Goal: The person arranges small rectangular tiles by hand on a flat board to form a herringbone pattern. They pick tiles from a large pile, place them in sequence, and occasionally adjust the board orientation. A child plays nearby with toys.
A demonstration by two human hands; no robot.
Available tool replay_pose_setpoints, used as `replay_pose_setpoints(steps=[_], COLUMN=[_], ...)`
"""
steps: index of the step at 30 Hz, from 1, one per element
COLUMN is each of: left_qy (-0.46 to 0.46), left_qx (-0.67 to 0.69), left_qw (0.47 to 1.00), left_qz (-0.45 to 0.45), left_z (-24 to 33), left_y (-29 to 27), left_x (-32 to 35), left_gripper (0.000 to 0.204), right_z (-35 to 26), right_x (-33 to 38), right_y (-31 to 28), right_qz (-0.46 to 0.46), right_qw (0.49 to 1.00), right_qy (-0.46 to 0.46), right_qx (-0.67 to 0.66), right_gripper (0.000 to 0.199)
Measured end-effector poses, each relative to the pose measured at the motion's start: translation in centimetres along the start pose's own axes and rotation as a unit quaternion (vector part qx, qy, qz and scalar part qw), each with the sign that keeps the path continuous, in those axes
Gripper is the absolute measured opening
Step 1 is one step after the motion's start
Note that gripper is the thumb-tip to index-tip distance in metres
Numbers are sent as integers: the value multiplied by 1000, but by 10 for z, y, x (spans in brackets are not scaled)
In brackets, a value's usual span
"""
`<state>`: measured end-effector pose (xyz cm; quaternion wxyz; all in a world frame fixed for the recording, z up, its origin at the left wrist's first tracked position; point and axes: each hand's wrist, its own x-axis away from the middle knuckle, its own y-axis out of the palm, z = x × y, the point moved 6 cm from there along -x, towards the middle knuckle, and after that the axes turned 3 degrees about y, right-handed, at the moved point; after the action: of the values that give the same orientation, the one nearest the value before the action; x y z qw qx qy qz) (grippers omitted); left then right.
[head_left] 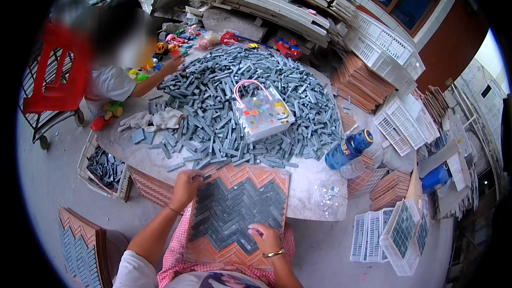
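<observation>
Head view: pinching dark tile strip (207,177) in left hand (187,187) at ten o'clock on orange tray (276,176); right hand (266,239) bunched at five o'clock, cannot tell around what. Probably light, stiff, brittle: take by long edges.

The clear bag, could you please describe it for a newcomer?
On the table, find the big heap of grey strips. The clear bag rests on it near the middle. Its pink handle and colourful decoration set it apart from the plain strips.

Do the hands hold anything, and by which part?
The left hand seems to pinch one dark tile by its end; the right hand: cannot tell.
</observation>
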<state>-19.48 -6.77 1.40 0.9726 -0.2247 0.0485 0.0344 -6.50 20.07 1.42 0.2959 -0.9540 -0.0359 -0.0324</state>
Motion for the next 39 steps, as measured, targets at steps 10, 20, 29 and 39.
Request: replay_pose_setpoints(steps=[10,20,29,39], left_qy=[120,154,119,117], left_qx=[-169,-216,-284,-314], left_qw=[977,964,947,938], left_qz=[50,-8,-87,-88], left_z=[9,24,26,20], left_y=[16,18,38,36], left_x=[-1,8,52,57], left_gripper=[8,31,77,73], right_z=[2,-11,-27,-31], right_x=[0,-3,5,4], right_y=[1,-2,-12,13], right_qz=[0,8,6,-14], right_qw=[1000,999,999,996], right_qy=[-4,-33,-29,-85], right_qx=[7,-1,28,-10], right_gripper=[18,16,16,16])
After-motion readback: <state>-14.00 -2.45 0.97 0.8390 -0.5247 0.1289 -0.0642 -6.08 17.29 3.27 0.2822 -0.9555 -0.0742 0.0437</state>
